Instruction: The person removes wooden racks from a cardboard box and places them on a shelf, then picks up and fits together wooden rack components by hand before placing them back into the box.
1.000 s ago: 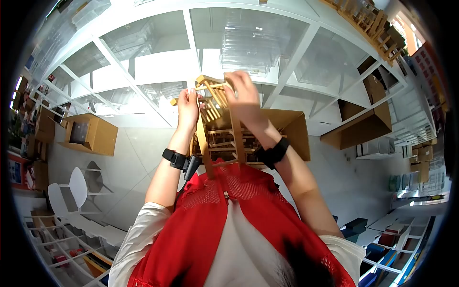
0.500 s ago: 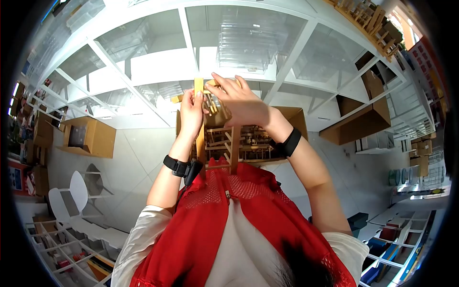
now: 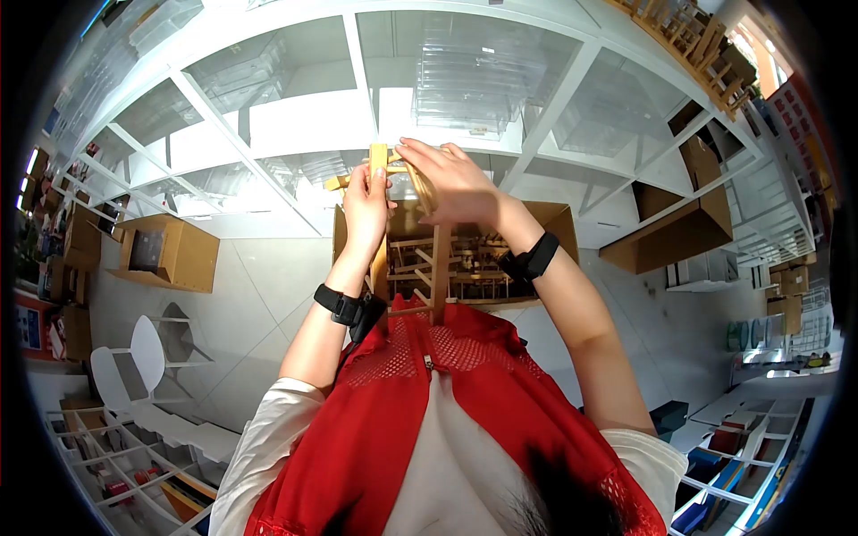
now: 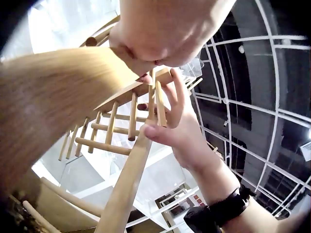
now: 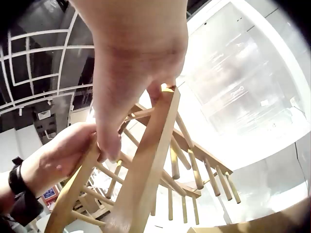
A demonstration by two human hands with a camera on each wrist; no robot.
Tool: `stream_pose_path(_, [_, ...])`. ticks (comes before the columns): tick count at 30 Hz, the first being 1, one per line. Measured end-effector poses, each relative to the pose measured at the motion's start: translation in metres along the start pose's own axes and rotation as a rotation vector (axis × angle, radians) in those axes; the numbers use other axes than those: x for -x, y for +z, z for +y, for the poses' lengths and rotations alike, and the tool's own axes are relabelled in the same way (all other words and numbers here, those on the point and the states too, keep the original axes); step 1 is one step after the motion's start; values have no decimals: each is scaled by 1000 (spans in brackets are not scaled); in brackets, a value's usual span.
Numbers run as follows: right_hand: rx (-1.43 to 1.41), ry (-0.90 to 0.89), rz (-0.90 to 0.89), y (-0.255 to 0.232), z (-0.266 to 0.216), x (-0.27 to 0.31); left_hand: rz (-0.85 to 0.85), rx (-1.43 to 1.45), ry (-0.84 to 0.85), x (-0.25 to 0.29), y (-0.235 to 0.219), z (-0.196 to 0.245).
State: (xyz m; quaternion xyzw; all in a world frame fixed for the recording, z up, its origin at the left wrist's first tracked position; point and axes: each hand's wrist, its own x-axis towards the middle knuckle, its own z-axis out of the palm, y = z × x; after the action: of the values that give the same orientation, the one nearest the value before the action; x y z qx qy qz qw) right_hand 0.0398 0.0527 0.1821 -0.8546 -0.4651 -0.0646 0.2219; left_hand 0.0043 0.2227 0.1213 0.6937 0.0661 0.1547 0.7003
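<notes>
In the head view, a wooden rack [image 3: 379, 157] of flat posts, thin rungs and rows of round pegs stands between both hands, above an open cardboard box. My left hand [image 3: 365, 204] grips the left post near its top. On the other side, my right hand [image 3: 460, 189] lies over the upper part of the rack. The left wrist view shows the right hand's thumb [image 4: 163, 135] and fingers round the rack's wood near a post end. Pegs [image 5: 197, 167] slant downward in the right wrist view, and the right palm hides part of the top joint.
The cardboard box [image 3: 559, 234] beneath holds many wooden pieces [image 3: 478, 259]. White shelving [image 3: 304, 121] with clear plastic boxes [image 3: 469, 85] rises in front. Another carton [image 3: 189, 255] and a white chair [image 3: 143, 350] stand to the left; an open carton [image 3: 666, 246] is at the right.
The right hand has flattened and shifted over the rack's top, its fingers straighter than before. The rack has turned, so the left post's broad end faces upward. The left hand keeps its grip.
</notes>
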Motion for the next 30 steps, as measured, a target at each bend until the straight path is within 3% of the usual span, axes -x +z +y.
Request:
stream_pose_path(4, [40, -23, 5, -10, -4, -3, -51, 130, -21, -3, -7, 5])
stream_pose_path(7, [-432, 214, 250, -41, -4, 0, -102, 231, -28, -8, -23, 12])
stream_pose_path(8, [-468, 180, 338, -49, 11, 7, -142, 269, -16, -9, -30, 15])
stream_pose_path(12, [-242, 230, 315, -59, 53, 27, -221, 437, 99, -26, -44, 26])
stream_pose_path(16, [144, 263, 305, -50, 53, 23, -313, 537, 55, -40, -47, 38])
stream_pose_path(19, [266, 245, 242, -60, 43, 14, -339, 520, 26, -40, -41, 44])
stream_pose_path(20, [286, 177, 336, -63, 38, 14, -357, 531, 19, -39, -38, 46])
stream_pose_path(23, [-11, 262, 208, -72, 48, 13, -380, 501, 15, -39, -34, 47])
stream_pose_path(24, [59, 257, 308, -71, 43, 14, -372, 474, 26, -39, -32, 49])
stream_pose_path(26, [104, 278, 268, -78, 35, 16, -353, 419, 50, -36, -24, 60])
stream_pose_path(29, [166, 290, 260, -80, 28, 16, -108, -40, 24, -43, -24, 47])
stream_pose_path(30, [186, 291, 269, -80, 26, 16, -35, -31, 157, -37, -20, 41])
